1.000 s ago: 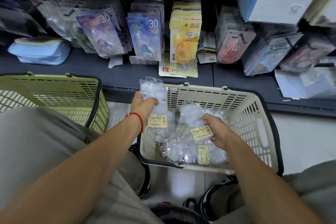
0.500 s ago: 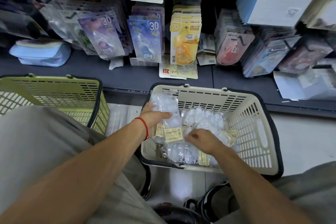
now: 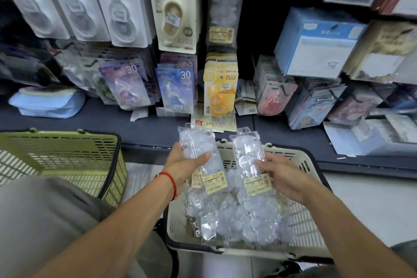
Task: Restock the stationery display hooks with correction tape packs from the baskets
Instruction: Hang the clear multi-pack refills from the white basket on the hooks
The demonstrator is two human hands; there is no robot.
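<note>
Correction tape packs: I count two clear packs lifted above the cream basket [image 3: 300, 214], one in each hand, and a loose heap of the same clear packs [image 3: 239, 216] lying in the basket below them.
Left-hand pack [image 3: 198, 149]: I see it upright and slightly tilted, its top end over the edge of the dark shelf [image 3: 126, 119], with a cream price label near its lower end. A second label edge shows just behind it; I cannot tell whether that is another pack.
Right-hand pack [image 3: 247, 153]: upright, just beside the left one and apart from it, cream label at its lower end.
Left hand [image 3: 185, 165]: grasping its pack, thumb across the front, fingers curled behind. A red cord [image 3: 172, 181] circles the wrist.
Right hand [image 3: 282, 176]: grasping its pack by the right edge, thumb on the front face near the label.
Cream basket: on the floor directly under both hands, dark rim, slotted walls.
Green basket [image 3: 74, 156]: to the left of the cream one, near it; I cannot make out its contents.
Display hooks: I note carded tape packs hanging in rows above the shelf, among them a clear pack [image 3: 223, 4] of the held kind, a yellow card [image 3: 220, 88] under it, and blue cards marked 30 [image 3: 177, 88] to its left.
Shelf: a pale blue pouch [image 3: 47, 104] lies at the far left.
</note>
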